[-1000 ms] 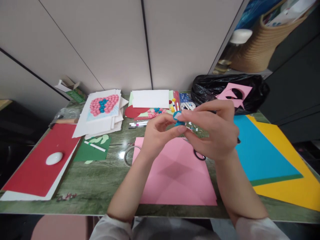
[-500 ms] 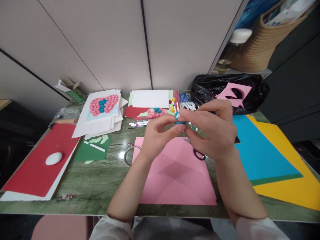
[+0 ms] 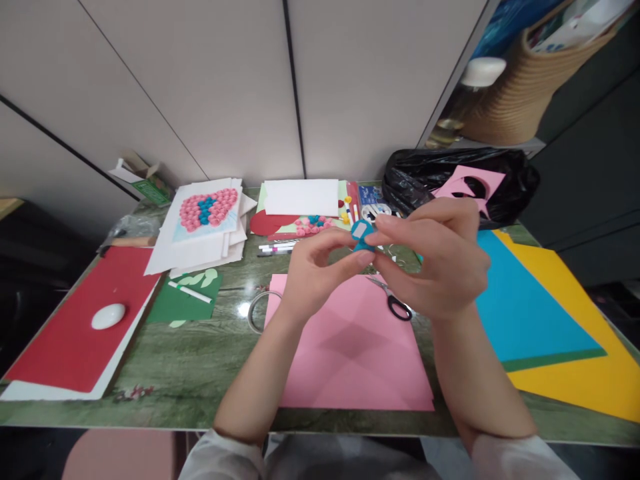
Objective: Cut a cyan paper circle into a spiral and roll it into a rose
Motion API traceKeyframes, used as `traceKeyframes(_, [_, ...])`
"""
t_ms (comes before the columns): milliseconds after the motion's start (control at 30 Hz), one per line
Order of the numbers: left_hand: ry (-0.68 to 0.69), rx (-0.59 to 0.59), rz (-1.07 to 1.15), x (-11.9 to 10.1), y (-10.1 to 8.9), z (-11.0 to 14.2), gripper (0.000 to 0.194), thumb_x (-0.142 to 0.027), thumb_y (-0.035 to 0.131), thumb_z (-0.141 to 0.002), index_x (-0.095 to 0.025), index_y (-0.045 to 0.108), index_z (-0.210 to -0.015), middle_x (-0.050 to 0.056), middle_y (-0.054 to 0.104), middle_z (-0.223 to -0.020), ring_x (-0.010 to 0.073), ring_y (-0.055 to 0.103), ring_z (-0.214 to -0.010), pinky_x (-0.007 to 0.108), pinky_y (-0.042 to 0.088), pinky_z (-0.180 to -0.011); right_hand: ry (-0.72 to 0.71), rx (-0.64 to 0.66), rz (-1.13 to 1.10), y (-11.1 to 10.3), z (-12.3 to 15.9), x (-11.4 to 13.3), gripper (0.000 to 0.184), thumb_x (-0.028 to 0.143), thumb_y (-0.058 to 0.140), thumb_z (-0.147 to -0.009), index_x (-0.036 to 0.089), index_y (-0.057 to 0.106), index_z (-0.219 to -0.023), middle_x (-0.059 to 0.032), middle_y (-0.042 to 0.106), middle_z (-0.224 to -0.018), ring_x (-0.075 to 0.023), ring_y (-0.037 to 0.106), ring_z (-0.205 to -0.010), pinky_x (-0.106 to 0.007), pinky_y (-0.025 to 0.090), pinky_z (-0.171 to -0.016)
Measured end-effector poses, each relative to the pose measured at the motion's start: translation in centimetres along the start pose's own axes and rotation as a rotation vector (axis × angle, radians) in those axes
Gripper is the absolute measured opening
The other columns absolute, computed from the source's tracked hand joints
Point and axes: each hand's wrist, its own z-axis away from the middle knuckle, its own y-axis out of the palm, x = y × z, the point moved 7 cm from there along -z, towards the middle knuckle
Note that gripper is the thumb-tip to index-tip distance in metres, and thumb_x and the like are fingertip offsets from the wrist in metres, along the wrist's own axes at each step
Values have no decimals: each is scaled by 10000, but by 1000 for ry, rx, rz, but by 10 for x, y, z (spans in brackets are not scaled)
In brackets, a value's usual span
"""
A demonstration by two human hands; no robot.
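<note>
My left hand (image 3: 315, 270) and my right hand (image 3: 435, 260) meet above the table, both pinching a small blue paper piece (image 3: 361, 235) with a pale patch on its face. They hover over the far edge of a pink paper sheet (image 3: 353, 353). Black-handled scissors (image 3: 395, 303) lie on that sheet just under my right hand. A clear tape ring (image 3: 257, 310) rests on the table left of my left wrist.
The green marble table (image 3: 200, 373) carries a red sheet with a white oval object (image 3: 108, 316), a white card with a pink and blue heart (image 3: 207, 208), markers (image 3: 275, 248), blue and yellow sheets (image 3: 530, 307) at right, and a black bag (image 3: 450, 177) behind.
My right hand has shifted slightly right, uncovering the scissors. The blue piece has been turned between the fingers so more of its face shows.
</note>
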Motion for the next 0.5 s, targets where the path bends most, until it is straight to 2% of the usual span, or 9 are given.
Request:
traceKeyframes(267, [14, 31, -11, -6, 0, 1, 111, -310, 712, -736, -218, 723, -796, 25, 651, -783, 157, 577, -801, 300, 483, -767, 16, 18, 43, -1, 1, -2, 237, 225, 627, -809, 330, 625, -1022, 55, 585, -529, -161, 567, -656, -316, 467, -591])
traceKeyframes(500, [45, -12, 14, -6, 1, 1, 86, -292, 713, -737, -232, 727, -798, 24, 656, -789, 159, 594, -807, 319, 481, -817, 7, -132, 12, -7, 5, -4, 302, 211, 688, -766, 344, 641, -1033, 68, 623, -578, -148, 586, -655, -304, 451, -614])
